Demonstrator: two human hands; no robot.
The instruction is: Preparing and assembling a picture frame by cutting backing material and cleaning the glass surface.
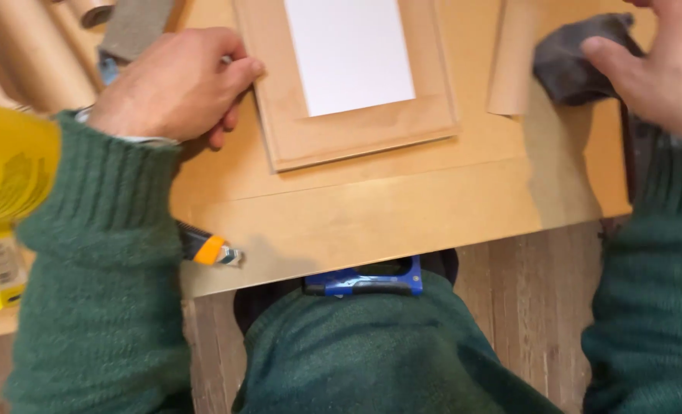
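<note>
Wooden frame [356, 130] with white centre panel, flat on the board, left edge pinched by the left hand [174, 86], fingers curled closed on it. Grey cloth [575, 65] bunched under the right hand [663, 69], gripped by thumb and fingers. Risk, probably: frame sliding if grip loosens. Left of the left hand, yellow package [0, 230], label blurred.

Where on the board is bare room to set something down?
Free: the board's near strip, between the wooden frame and the front edge. Crowded: left hand on the frame's left side, right hand on the grey cloth, cardboard tubes far left.
</note>
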